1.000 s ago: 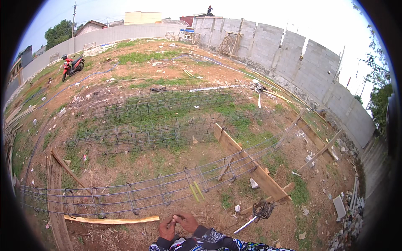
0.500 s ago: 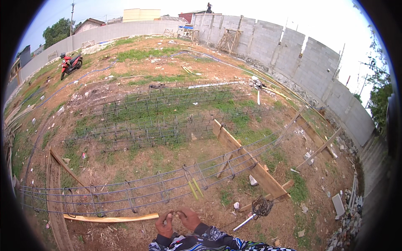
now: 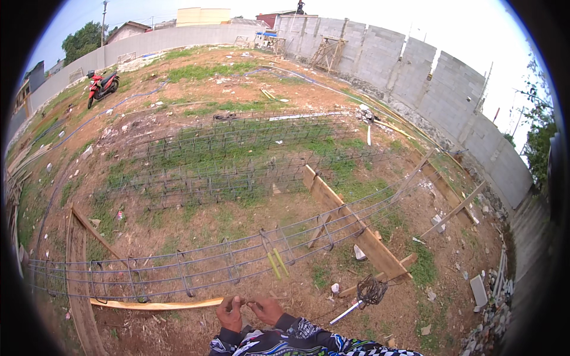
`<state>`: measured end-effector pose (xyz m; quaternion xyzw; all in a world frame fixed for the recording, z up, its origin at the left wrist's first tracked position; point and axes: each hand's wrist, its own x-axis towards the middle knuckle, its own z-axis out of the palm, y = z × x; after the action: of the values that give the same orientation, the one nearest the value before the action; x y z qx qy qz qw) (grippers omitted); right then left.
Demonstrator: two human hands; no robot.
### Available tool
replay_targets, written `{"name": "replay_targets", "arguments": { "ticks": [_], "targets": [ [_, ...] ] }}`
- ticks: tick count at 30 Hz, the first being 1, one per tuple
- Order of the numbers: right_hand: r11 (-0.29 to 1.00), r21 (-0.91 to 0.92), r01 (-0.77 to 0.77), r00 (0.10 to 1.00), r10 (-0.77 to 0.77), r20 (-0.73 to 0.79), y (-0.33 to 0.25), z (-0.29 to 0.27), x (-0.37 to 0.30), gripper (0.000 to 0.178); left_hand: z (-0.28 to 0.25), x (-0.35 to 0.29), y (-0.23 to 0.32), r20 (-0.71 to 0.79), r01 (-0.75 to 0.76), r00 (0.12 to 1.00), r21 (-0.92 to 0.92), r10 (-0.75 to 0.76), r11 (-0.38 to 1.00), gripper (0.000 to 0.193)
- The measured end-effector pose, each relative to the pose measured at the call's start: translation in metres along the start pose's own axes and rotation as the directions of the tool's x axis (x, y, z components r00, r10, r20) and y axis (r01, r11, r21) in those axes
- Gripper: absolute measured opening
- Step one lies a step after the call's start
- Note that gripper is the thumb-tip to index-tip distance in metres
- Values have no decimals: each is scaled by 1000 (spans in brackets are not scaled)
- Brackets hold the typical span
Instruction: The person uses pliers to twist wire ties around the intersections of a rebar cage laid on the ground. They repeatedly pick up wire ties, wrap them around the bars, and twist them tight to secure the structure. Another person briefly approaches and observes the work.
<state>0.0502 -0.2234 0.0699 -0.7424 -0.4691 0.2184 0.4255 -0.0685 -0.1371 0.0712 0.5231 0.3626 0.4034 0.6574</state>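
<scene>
Close together at the bottom middle are my left hand [image 3: 230, 314] and my right hand [image 3: 266, 310], their thumbs and fingers bent into a pinch. Whatever lies between the fingertips is too small to make out. Just beyond them a long rebar cage [image 3: 184, 277] of steel bars and stirrups spans from left to right. Pliers or pincers with yellow-green handles [image 3: 276, 264] hang from its bars. The cage rests across a wooden plank [image 3: 76, 279] on the left and another wooden board [image 3: 371, 246] on the right.
More rebar cages [image 3: 196, 187] lie on the grass behind. Right of my hands sit a coil of dark wire [image 3: 372, 291] and a white stick [image 3: 345, 313]. A pale wood strip [image 3: 157, 306] lies left. A block wall [image 3: 409, 71] and a red motorbike [image 3: 103, 88] stand farther off.
My hands have shifted slightly left and stay pinched close together. The view has tilted a little; the cage and the hanging tool keep their places.
</scene>
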Motion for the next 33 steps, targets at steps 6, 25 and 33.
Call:
{"name": "replay_targets", "arguments": {
  "ticks": [6,25,33],
  "targets": [
    [985,69,-156,988,154,32,3,3,-2,29,-2,1,4,97,-60,994,35,56,998,21],
    [742,539,-398,889,166,427,5,1,-4,34,-17,14,-10,-60,285,933,-482,-356,829,21],
    [633,371,-680,629,243,738,22,11,-7,30,-44,-12,21,131,341,940,-314,-315,886,20]
  ]
}}
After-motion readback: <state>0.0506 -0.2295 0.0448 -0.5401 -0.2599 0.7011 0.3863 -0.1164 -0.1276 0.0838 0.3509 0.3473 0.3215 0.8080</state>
